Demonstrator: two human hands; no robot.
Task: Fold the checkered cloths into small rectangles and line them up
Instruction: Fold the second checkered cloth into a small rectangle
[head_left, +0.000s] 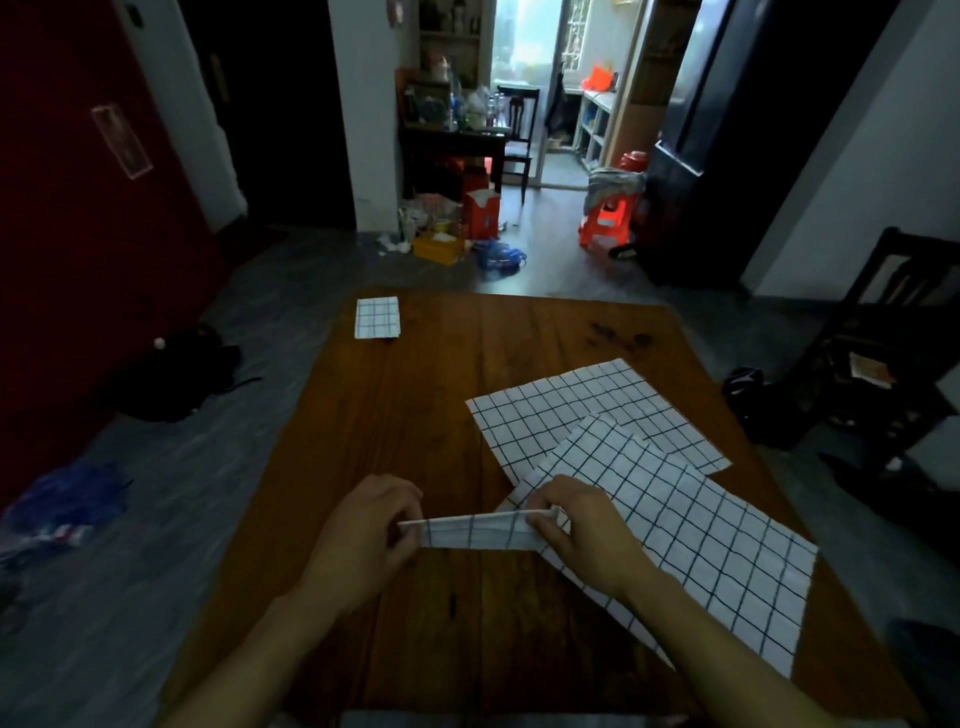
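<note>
Risk first, as a judgement: layers of the folded strip liable to slide out of line if either pinch loosened, leaving a crooked rectangle. Also likely trouble: right wrist resting over the near flat cloth, so a careless pull could have dragged that cloth, and perhaps the far flat cloth partly under it, across the table. Uneven tension between the two ends another hazard, skewing the crease before the next fold.

Left hand: fingers curled narrow, thumb and fingertips closed on the left end of the strip. Right hand: fingers likewise narrow, pinched on the right end, knuckles up. Strip held taut between the two hands, near the front middle of the table; whether just off the wood or touching it, impossible to tell. Number of layers in the strip also impossible to tell.

One finished small rectangle laid near the far left corner, well apart from the hands. Two unfolded cloths spread flat on the right half, the near one overlapping the far one's edge. By judgement, task early: one piece done, one in hand, two untouched, no line formed yet.
</note>
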